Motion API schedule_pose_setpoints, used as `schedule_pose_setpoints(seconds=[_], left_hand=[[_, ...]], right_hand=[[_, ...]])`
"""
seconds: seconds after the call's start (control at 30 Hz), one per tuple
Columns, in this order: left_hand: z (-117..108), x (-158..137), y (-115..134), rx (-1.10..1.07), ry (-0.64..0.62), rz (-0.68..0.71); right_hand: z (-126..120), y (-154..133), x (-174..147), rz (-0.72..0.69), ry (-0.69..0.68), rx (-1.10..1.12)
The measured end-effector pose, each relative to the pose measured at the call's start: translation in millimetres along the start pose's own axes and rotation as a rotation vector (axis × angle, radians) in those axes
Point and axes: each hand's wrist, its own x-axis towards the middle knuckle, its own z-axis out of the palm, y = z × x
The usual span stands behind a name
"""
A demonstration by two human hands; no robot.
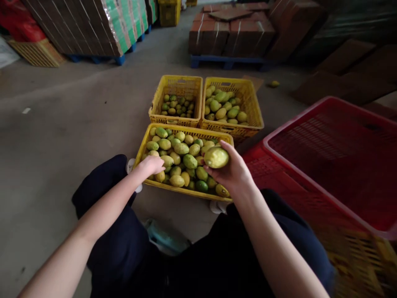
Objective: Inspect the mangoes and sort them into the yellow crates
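My right hand (234, 171) is wrapped round a yellow-green lemon (216, 157), raised over the right side of a yellow plastic crate (186, 191). Beneath both hands, that crate is full of loose lemons (181, 148), ranging from yellow to deep green. At the crate's left side, my left hand (151, 164) has its fingers curled closed, close to a yellowish lemon (167, 160). The back of that hand faces me, so whatever its fingers may hold is hidden.
Behind stand two more yellow crates, the left (175, 121) with smaller fruit, the right (257, 114) with larger lemons. A red crate (313, 186) is close on my right. One lemon (273, 84) lies on the floor. Boxes sit on a blue pallet (228, 62) further back.
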Motion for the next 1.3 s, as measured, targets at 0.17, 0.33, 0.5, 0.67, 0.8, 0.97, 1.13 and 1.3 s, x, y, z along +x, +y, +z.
schedule_pose_setpoints(seconds=[0.17,0.33,0.5,0.67,0.8,0.97,1.13,1.3], left_hand=[[34,-5,9,0.223,-0.113,0.123],[6,3,16,0.359,-0.014,0.246],[-2,19,14,0.423,0.166,0.106],[37,29,15,0.450,0.181,0.082],[25,28,36,0.380,0.209,0.072],[-11,-4,77,-0.553,0.035,0.243],[-19,-33,105,-1.274,-0.172,0.283],[-13,-30,120,-1.422,-0.092,0.119]], right_hand=[[-5,3,21,0.056,0.015,0.155],[-19,-24,10,-0.155,0.032,0.206],[-27,-33,1,-0.176,0.065,0.193],[-22,-23,3,-0.124,0.075,0.150],[-18,-12,6,-0.207,0.028,-0.020],[-14,-1,5,-0.256,-0.072,-0.183],[-3,10,9,-0.368,-0.097,-0.314],[14,11,20,-0.447,-0.133,-0.231]])
